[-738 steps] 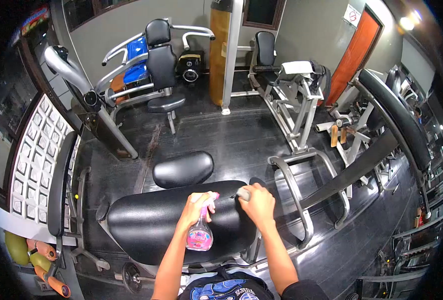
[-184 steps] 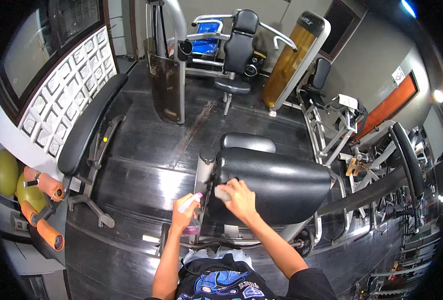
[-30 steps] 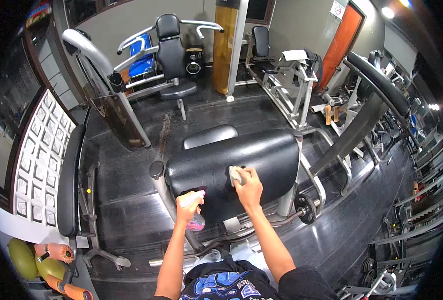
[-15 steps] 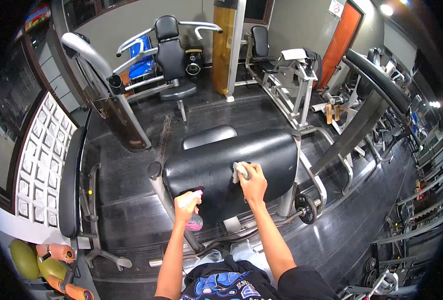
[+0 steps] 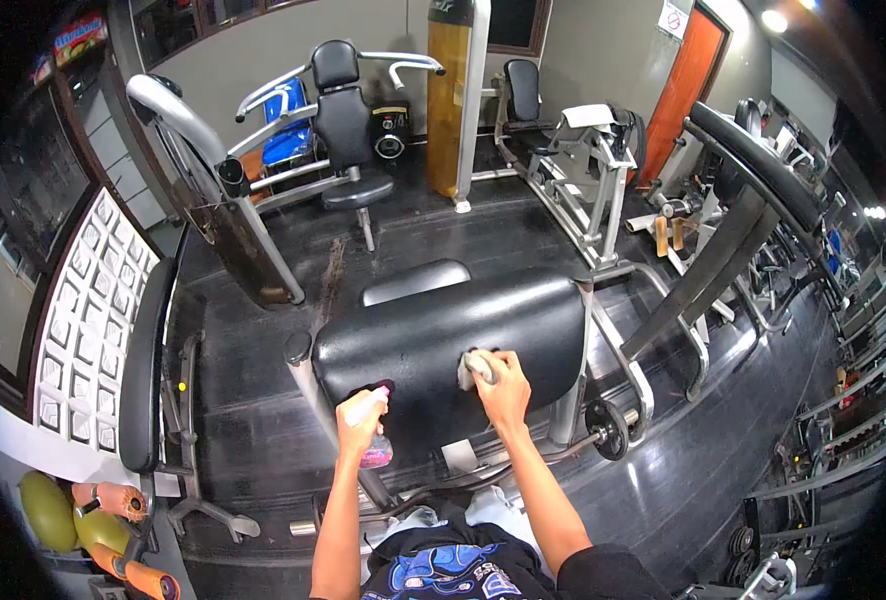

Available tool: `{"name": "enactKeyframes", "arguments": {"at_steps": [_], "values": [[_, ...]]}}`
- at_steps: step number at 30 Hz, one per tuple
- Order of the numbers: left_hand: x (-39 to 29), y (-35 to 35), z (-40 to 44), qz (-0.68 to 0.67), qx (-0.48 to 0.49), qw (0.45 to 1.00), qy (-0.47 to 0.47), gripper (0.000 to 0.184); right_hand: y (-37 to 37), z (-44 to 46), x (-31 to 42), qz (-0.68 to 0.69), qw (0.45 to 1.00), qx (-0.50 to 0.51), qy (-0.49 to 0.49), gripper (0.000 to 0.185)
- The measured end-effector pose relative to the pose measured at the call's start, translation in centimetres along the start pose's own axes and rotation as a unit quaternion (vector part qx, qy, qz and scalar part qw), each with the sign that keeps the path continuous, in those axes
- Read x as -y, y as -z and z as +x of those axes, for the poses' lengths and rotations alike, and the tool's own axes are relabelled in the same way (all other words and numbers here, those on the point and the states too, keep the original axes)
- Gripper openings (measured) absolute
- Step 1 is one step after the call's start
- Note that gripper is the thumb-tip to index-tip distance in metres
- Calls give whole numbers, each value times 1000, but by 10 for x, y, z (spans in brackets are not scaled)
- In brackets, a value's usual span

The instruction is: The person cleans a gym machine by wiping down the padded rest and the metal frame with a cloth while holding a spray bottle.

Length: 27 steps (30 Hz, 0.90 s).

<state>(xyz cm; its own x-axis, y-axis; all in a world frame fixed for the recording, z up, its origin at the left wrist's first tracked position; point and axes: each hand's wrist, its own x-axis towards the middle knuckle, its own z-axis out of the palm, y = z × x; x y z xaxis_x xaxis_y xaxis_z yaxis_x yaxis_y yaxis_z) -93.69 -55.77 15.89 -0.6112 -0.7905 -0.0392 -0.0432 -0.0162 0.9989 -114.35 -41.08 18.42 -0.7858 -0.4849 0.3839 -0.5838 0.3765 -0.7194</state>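
My left hand (image 5: pixel 358 425) is closed around a spray bottle (image 5: pixel 376 452) with a pinkish nozzle and pink liquid or label showing below my fingers. It is held by the lower left edge of a wide black padded cushion (image 5: pixel 413 340). My right hand (image 5: pixel 503 390) grips a crumpled greyish-white cloth (image 5: pixel 471 370), which rests against the sloping face of the cushion near its middle. Glossy streaks of light lie along the upper part of the pad. Part of the bottle is covered by my left hand.
Beneath the pad a curved bar (image 5: pixel 503 475) carries a small weight plate (image 5: pixel 606 428) on its right. A smaller black seat (image 5: pixel 416 282) stands just beyond. To the left is an upright padded bench (image 5: pixel 146 370); a seated press machine (image 5: pixel 343 130) stands farther back.
My right hand and the cloth have shifted slightly down and left on the pad. The left hand with the spray bottle has also moved a little left. The camera view has tilted slightly.
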Motion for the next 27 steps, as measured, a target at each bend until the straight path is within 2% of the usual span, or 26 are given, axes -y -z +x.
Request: {"name": "enactKeyframes", "arguments": {"at_steps": [5,7,8,9,12,14,15,17,20,22,27], "values": [[-3,-30,-10,46,-16,999,4,13,-1,24,3,15,999,15,28,35],[-11,-49,-13,45,-17,999,9,12,6,9,-6,12,996,75,37,37],[-13,-59,-13,33,-21,999,12,12,9,-1,-15,27,995,93,23,36],[-15,-70,-13,22,-25,999,15,13,19,-9,-18,39,990,135,-31,34],[-18,-94,-7,8,-32,999,6,19,26,-25,-49,114,987,100,-49,28],[-18,-104,-2,-3,-36,999,7,20,36,-25,-53,226,956,80,-167,27],[-17,-107,1,7,-35,999,8,20,38,-20,-54,228,956,83,-166,27],[-17,-112,2,19,-36,999,8,20,34,-6,-54,210,972,51,-94,27],[-21,-114,-3,40,-74,996,-3,20,25,24,-32,182,979,77,-42,30],[-18,-112,-11,-15,-95,995,26,17,14,40,-13,157,984,88,3,32],[-4,-105,-35,-54,-131,990,12,18,5,39,-14,63,978,118,159,40]]}}
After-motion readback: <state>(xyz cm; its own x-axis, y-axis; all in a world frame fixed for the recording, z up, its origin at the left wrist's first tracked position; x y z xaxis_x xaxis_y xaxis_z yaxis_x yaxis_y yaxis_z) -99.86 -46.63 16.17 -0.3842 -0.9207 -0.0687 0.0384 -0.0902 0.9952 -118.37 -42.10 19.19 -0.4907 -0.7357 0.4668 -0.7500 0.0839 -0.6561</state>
